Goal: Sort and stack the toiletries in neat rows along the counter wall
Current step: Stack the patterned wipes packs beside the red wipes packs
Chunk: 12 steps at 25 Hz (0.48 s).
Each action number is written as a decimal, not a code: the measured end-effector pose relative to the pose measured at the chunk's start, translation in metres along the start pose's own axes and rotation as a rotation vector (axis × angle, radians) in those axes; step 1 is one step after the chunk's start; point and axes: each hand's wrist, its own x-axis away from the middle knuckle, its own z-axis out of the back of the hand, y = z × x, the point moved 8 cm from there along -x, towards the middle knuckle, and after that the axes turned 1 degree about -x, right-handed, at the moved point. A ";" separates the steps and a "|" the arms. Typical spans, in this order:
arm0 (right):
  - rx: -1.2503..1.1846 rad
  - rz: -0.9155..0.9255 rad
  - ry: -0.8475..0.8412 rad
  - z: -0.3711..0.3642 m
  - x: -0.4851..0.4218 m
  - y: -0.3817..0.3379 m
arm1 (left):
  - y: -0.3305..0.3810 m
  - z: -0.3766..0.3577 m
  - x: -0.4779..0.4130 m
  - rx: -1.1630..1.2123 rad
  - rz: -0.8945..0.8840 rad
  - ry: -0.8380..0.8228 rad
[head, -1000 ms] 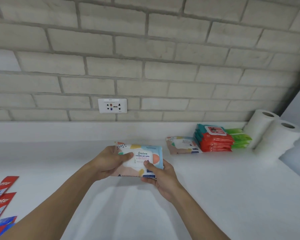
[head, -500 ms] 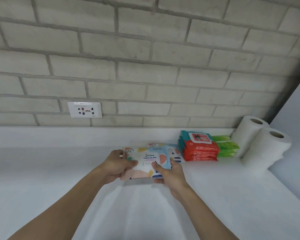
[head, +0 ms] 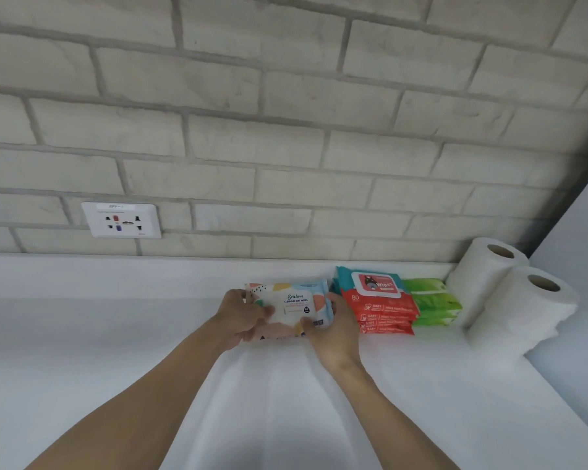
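Patterned wipes pack [head: 290,305] has moved: a second ago I held it out over mid-counter, now it's back by the wall, just left of the red wipes stack [head: 378,308] and close to touching it. Both hands are on it. The left grip [head: 242,313] pinches the left end and the right grip [head: 333,329] pinches the right end, thumbs on top and fingers curled round the edges. The matching pack that lay in this spot earlier is out of sight, so I judge it's under mine, though I can't tell if mine is resting on it yet or a hair above. The view has also swung right, so the toothpaste boxes are gone from frame.

For the task, this pack is almost stacked. What's left is to square it up and let go.

Further right sit the green packs [head: 431,300], then the paper rolls [head: 510,293] in the corner. The counter [head: 116,334] is white, with a socket [head: 121,220] on the brick wall [head: 286,147] to the left.
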 end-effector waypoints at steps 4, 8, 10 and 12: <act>0.279 0.135 -0.031 0.000 -0.003 0.002 | -0.007 -0.012 -0.016 0.044 0.067 -0.018; 0.518 0.245 0.004 -0.004 -0.001 0.001 | -0.014 -0.016 -0.028 0.098 0.119 -0.035; 0.599 0.301 0.052 -0.005 0.002 -0.004 | -0.015 -0.019 -0.031 0.101 0.133 -0.043; 0.634 0.359 0.082 -0.007 0.004 -0.008 | -0.014 -0.023 -0.032 0.102 0.143 -0.055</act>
